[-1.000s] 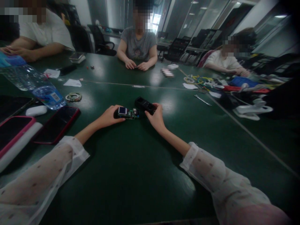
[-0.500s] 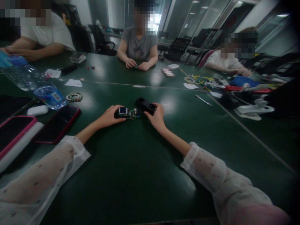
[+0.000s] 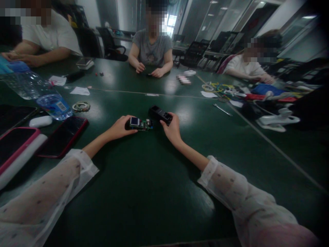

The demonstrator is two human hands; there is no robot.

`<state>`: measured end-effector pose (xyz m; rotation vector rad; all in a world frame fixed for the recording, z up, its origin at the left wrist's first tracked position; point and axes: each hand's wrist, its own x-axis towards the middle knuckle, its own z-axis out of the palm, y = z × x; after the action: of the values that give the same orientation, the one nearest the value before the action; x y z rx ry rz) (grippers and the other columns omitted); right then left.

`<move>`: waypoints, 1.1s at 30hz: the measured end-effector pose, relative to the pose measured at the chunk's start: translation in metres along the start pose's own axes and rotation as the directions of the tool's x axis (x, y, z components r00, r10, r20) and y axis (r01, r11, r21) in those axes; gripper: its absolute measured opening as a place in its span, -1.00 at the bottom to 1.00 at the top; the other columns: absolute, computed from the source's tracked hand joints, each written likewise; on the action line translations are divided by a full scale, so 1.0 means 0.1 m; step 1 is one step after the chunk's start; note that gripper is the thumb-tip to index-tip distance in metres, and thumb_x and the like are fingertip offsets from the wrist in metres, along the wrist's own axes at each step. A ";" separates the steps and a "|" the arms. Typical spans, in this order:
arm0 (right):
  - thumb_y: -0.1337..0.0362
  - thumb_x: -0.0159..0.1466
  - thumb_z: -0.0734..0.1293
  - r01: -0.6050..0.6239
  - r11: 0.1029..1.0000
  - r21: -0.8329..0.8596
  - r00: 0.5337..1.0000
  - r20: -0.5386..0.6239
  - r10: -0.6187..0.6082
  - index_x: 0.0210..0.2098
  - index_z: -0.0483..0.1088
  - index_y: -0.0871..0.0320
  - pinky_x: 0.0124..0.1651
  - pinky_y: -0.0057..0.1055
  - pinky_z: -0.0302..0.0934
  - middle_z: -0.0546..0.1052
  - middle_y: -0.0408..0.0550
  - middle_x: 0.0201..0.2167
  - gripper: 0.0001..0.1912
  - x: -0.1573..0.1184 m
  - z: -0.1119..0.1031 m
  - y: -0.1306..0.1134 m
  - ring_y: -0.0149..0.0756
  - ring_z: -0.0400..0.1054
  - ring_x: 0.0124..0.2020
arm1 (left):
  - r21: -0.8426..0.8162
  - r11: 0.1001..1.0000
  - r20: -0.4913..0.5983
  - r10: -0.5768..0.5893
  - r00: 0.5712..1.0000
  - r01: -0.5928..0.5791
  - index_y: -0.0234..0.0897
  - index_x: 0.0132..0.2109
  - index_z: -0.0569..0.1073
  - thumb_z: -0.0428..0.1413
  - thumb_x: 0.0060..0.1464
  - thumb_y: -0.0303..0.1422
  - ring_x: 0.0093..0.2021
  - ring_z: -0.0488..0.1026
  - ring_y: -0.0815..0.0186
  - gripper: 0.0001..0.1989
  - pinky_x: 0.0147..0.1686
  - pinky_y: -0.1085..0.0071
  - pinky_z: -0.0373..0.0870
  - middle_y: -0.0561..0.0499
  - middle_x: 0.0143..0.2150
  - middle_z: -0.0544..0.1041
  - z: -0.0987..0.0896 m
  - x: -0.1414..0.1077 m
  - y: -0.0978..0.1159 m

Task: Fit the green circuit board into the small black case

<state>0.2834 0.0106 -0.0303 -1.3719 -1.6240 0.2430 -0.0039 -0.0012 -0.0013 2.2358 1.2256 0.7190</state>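
Near the middle of the green table, my left hand grips a small green circuit board with a little screen on its left end. My fingers wrap its left side, and something black shows behind them. My right hand holds the right end of a black plastic casing with openings in its upper face, between thumb and fingers. The casing lies tilted, just behind and to the right of the board, with a small gap between the two.
At left are a water bottle, a red-edged phone, a pink-edged phone, a white case and a coiled bracelet. A wrench, cables and a white clamp lie right. Three people sit opposite.
My right thumb and fingers have shifted slightly to the right on the casing. My left hand and the board look almost unmoved. The middle person's hands have moved slightly apart.
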 end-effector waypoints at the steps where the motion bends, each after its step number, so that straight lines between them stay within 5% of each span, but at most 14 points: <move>1: 0.23 0.23 0.34 0.011 1.000 0.017 1.000 -0.001 -0.011 0.10 0.21 0.16 0.15 0.08 0.23 0.36 0.16 0.02 -0.53 0.00 -0.01 -0.02 -0.01 0.27 0.07 | 0.002 1.000 -0.001 0.002 1.000 -0.002 -0.15 0.15 0.33 0.23 0.02 -0.06 0.08 0.38 0.01 -0.41 0.05 0.02 0.36 -0.12 0.10 0.42 0.00 0.00 0.00; 13: 0.09 0.36 0.25 0.284 0.939 0.194 0.926 0.201 -0.321 0.28 0.05 -0.02 0.21 -0.05 0.27 0.30 0.07 0.16 -0.45 -0.12 -0.16 -0.40 -0.11 0.24 0.19 | 0.026 0.999 -0.046 0.032 0.998 -0.031 -0.24 0.15 0.32 0.24 0.01 -0.09 0.07 0.38 0.04 -0.39 0.07 0.04 0.33 -0.16 0.08 0.42 0.06 0.02 -0.08; 33: 0.24 0.32 0.30 0.366 0.913 0.182 0.854 0.324 -0.407 0.30 0.05 0.02 0.21 -0.02 0.25 0.33 0.10 0.12 -0.40 -0.10 -0.07 -0.35 -0.10 0.27 0.15 | -0.023 0.999 -0.065 0.024 0.998 -0.026 -0.22 0.23 0.22 0.27 -0.04 -0.03 0.15 0.37 -0.02 -0.23 0.12 0.00 0.31 -0.21 0.18 0.36 0.10 0.02 -0.12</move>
<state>0.2651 -0.0126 -0.0079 -0.9166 -2.1160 0.3519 -0.0040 0.0053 -0.0157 2.2275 1.2148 0.8173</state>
